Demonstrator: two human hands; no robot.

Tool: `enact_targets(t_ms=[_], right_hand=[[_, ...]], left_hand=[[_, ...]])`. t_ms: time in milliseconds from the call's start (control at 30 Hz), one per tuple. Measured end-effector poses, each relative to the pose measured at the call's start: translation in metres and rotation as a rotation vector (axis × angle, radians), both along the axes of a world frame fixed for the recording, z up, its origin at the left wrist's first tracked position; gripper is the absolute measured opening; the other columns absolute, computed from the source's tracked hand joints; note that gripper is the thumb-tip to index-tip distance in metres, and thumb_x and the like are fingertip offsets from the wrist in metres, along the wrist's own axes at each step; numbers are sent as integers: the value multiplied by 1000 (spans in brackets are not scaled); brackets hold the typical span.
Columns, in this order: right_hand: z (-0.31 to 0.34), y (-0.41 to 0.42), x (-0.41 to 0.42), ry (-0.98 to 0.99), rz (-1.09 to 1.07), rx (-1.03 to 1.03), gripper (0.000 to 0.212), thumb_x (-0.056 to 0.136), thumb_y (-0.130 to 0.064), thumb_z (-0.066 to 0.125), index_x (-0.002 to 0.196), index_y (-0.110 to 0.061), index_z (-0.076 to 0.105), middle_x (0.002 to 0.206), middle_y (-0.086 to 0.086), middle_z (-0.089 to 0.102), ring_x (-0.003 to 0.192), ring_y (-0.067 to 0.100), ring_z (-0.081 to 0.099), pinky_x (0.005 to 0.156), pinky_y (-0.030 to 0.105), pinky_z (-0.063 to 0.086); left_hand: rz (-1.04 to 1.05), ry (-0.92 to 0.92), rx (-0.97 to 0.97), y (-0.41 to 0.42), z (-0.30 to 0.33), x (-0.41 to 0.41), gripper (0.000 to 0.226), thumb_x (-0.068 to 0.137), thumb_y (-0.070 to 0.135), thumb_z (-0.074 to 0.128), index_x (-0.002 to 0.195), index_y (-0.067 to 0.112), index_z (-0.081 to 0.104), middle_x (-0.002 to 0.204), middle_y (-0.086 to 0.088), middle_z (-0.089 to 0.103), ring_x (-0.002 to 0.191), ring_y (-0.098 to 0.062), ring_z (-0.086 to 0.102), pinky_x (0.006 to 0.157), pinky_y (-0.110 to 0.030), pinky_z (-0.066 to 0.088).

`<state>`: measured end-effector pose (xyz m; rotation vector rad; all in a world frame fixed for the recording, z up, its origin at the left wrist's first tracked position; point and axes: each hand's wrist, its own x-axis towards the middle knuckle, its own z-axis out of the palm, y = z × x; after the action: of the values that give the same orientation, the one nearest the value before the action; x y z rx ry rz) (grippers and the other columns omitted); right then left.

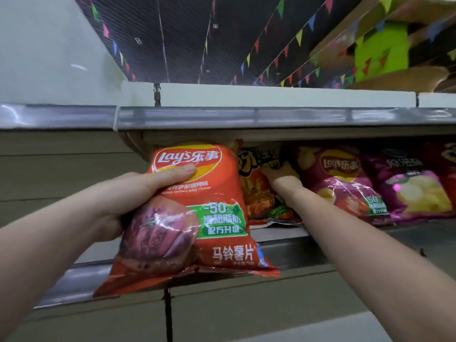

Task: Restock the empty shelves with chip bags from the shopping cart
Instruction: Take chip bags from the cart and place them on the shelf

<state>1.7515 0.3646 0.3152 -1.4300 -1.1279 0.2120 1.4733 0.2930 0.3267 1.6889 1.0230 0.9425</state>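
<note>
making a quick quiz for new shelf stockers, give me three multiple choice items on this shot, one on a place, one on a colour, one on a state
1. Where is the right hand?
A. on the top shelf
B. reaching in between the bags on the shelf
C. hanging below the shelf

2. What is the main colour of the Lay's bag in the left hand?
A. orange-red
B. blue
C. green

3. What is the state of that bag?
A. standing on the shelf
B. lying on the floor
C. gripped in the air in front of the shelf

Answers:
1 B, the hand touches the orange snack bag, beside the purple Lay's bag.
2 A, its front is orange-red.
3 C, the thumb presses its front.
</note>
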Motion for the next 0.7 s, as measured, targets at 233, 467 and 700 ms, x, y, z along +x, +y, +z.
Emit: enact_targets(t_ms=[233, 467, 700], right_hand=[[0, -28, 2, -195, -50, -81, 65, 90, -40, 54, 144, -14, 29, 137, 18, 48, 118, 37, 52, 96, 37, 44], [6, -71, 10, -21, 73, 67, 27, 92, -17, 52, 116, -12, 61, 106, 11, 63, 103, 29, 59, 92, 37, 49], [-5, -80, 12, -3, 167, 43, 47, 96, -45, 40, 136, -19, 44, 133, 5, 53, 121, 25, 49, 102, 33, 37]], left_hand=[[-31, -44, -52, -8, 11, 53, 71, 40, 39, 79, 102, 6, 66, 84, -15, 74, 61, -25, 71, 58, -36, 59], [35, -135, -62, 6, 11, 103, 43, 62, 32, 82, 90, 5, 61, 64, -13, 71, 48, -24, 67, 51, -36, 58], [106, -264, -14, 23, -7, 139, 40, 62, 32, 86, 83, 8, 61, 74, -12, 70, 65, -26, 70, 67, -38, 59]])
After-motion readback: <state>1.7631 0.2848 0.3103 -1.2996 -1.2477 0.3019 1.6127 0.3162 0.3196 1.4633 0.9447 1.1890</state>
